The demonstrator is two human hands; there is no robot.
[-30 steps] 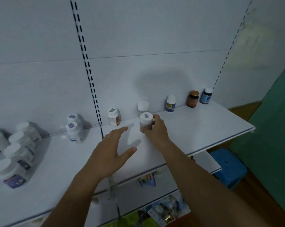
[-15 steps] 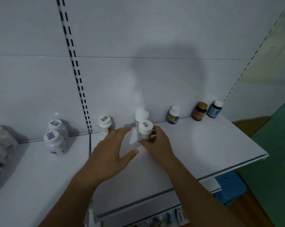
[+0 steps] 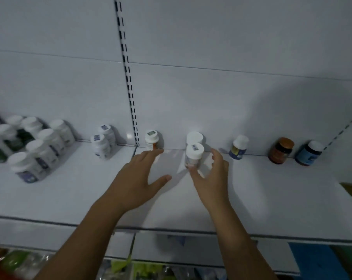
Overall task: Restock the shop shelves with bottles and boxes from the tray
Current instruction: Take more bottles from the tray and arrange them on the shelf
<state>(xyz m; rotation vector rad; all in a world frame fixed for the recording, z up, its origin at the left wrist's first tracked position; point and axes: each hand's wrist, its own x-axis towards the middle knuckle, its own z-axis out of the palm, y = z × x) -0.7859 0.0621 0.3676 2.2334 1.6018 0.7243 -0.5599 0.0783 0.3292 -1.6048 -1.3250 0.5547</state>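
Behind front bottle (image 3: 193, 156), half-hidden rear bottle (image 3: 194, 137)

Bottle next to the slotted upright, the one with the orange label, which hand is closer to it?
Left. The left hand has fingertips just in front of the bottle; the right hand is farther right, open beside the front white-capped bottle.

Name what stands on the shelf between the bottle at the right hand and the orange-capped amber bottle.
One white-capped bottle with a blue label, standing upright; the shelf is otherwise bare there. Head view.
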